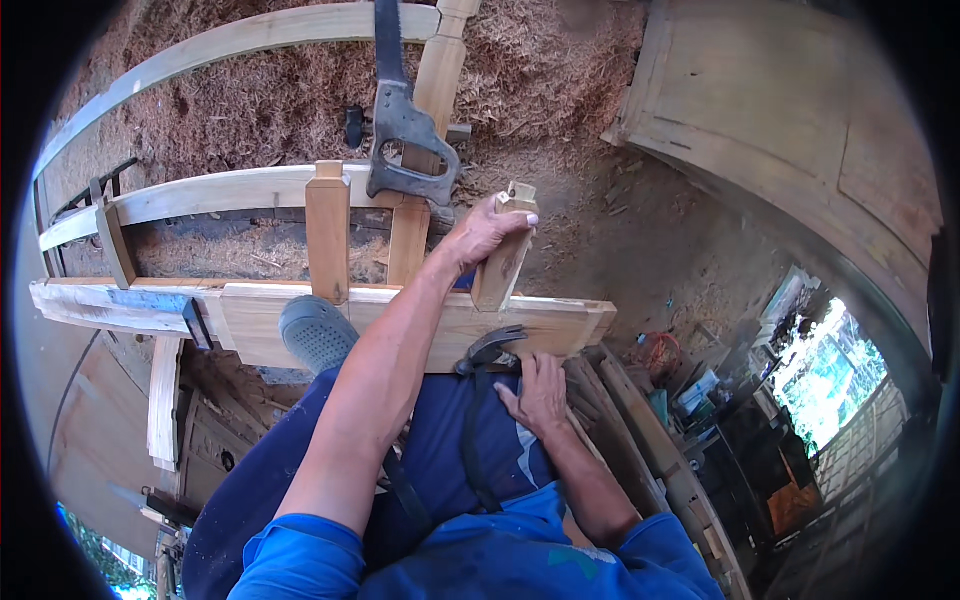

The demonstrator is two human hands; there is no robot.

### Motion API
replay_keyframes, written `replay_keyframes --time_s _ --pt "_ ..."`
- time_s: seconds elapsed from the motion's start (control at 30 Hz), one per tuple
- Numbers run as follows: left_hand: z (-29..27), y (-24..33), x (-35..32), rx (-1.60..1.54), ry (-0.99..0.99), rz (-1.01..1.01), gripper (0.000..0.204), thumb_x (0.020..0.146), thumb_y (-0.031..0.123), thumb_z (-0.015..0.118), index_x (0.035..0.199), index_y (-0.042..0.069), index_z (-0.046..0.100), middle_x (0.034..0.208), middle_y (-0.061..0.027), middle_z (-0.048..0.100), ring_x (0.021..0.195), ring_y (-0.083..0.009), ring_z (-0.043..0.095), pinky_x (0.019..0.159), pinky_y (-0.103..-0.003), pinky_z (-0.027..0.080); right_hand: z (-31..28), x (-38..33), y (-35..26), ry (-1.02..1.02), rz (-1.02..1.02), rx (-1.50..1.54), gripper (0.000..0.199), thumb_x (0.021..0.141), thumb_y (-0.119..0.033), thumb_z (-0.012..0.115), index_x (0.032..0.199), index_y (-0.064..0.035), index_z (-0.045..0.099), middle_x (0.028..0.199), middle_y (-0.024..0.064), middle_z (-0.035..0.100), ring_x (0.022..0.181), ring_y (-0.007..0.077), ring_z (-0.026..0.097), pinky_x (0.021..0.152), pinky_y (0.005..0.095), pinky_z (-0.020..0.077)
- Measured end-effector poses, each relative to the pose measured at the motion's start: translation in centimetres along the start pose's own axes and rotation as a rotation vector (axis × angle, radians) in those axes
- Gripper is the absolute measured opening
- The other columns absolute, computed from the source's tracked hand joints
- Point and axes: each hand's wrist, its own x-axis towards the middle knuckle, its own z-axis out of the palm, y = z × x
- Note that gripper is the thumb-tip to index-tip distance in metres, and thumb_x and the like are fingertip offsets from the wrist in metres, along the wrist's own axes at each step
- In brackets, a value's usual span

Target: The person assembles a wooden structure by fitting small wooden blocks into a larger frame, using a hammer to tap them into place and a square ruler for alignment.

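My left hand [483, 235] is wrapped round the upper part of a short wooden post [500, 272] with a tenon cut on its top end. The post stands on a wide pale plank [420, 335], slightly tilted; its lower joint is hard to make out. My right hand [541, 398] rests at the plank's near edge, fingers laid over it and thumb apart, holding nothing. Just left of it, a claw hammer [490, 350] has its dark head against the plank's edge, over my thigh. My foot in a grey clog [316, 332] presses on the plank further left.
A handsaw [415, 140] lies across the wooden frame beyond my left hand. Another upright post [328, 235] and curved rails [220, 192] extend left. Wood shavings [540, 70] cover the ground. A large wooden panel [750, 90] is at far right, stacked boards [640, 430] at near right.
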Motion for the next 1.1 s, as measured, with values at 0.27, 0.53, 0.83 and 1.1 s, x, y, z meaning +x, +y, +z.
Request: replay_keyframes --time_s 0.27,0.53,0.83,1.1 --pt "-0.4 0.2 -0.3 -0.023 -0.01 -0.024 0.034 0.091 0.029 0.071 0.111 0.006 0.056 0.091 -0.0071 0.068 0.082 -0.0166 0.069 0.075 -0.034 0.058 -6.9 2.2 3.1 -0.163 0.055 -0.022 0.021 0.078 -0.014 0.066 0.094 -0.0063 0.054 0.08 0.02 0.062 0.066 0.0424 0.065 0.062 0.0538 0.0542" --pt "-0.3 -1.2 0.9 0.017 -0.047 -0.026 0.035 0.092 0.027 0.07 0.115 0.006 0.054 0.09 -0.0063 0.068 0.08 -0.0163 0.068 0.074 -0.034 0.059 -17.8 29.1 5.0 0.032 -0.044 0.111 0.023 0.093 -0.022 0.057 0.103 -0.0016 0.061 0.082 0.0219 0.067 0.08 0.0384 0.067 0.073 0.0472 0.0501" --pt "-0.3 -1.0 0.1 -0.029 -0.015 -0.036 0.034 0.092 0.028 0.072 0.112 0.005 0.056 0.09 -0.0056 0.068 0.081 -0.0159 0.069 0.076 -0.033 0.059 -16.9 30.3 3.6 -0.595 -0.139 -0.195 0.018 0.091 -0.016 0.059 0.102 -0.0026 0.059 0.079 0.0216 0.064 0.078 0.0407 0.064 0.071 0.048 0.0483" --pt "-0.7 -1.3 -0.2 -0.021 -0.069 -0.015 0.027 0.094 0.024 0.07 0.108 0.005 0.057 0.093 -0.0071 0.068 0.08 -0.0167 0.068 0.075 -0.033 0.059 -15.3 27.7 3.7 -0.55 -0.18 -0.203 0.015 0.093 -0.014 0.058 0.102 -0.0024 0.059 0.088 0.0257 0.067 0.087 0.0454 0.065 0.078 0.0532 0.0493"
